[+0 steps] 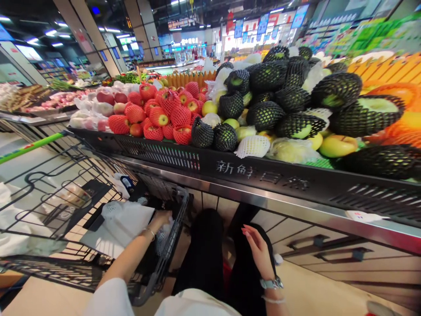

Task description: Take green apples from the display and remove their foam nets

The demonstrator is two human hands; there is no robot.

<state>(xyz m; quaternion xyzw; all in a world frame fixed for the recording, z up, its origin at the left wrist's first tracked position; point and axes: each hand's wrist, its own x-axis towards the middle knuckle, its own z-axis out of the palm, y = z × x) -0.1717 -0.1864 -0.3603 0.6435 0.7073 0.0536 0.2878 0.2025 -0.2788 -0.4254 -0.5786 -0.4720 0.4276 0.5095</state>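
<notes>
My left hand [160, 219] reaches down into the shopping cart [186, 206] on the left. Its fingers curl at a pale, bag-like thing beside a netted item [161, 241]; what they hold is mostly hidden. Just left of that hand lies a flat white sheet or box [126, 221], with a white foam-net piece [112, 209] on it. Below the display's edge, my right hand [256, 248] hangs over my dark-trousered leg, fingers stretched out and holding nothing. A watch [272, 283] is on that wrist.
A black-edged produce stand [204, 162] runs across in front. On it are apples in red nets [161, 116], dark-netted fruits [268, 77] and a white-netted fruit [253, 146]. Drawer handles [319, 240] stick out below. The cart's green handlebar [42, 141] is at far left.
</notes>
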